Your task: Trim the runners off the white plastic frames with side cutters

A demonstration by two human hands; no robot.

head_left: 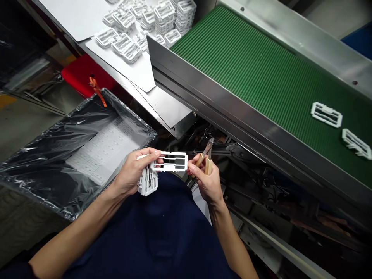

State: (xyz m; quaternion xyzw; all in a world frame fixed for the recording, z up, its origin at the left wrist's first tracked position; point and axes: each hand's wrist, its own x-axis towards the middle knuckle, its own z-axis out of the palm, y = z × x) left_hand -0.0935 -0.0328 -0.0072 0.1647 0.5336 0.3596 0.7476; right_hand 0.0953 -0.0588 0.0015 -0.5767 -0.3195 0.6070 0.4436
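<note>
White moulded plastic frame (171,154), rigid, ladder-shaped with long open slots, clamped in left hand (133,172); second white piece (148,181) bunched beneath it. Right hand (205,182), close by, grips wood-handled side cutters (208,164), steel tips upward. Beyond: green textured conveyor belt (261,77) in steel housing, carrying two white frames (326,114). Left: bin (43,182) lined with glossy plastic film.

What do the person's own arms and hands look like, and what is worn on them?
The left hand and right hand are bare, without gloves. The left forearm and right forearm are bare too. The person wears a dark navy top, and its dark sleeve ends above the left forearm.
</note>
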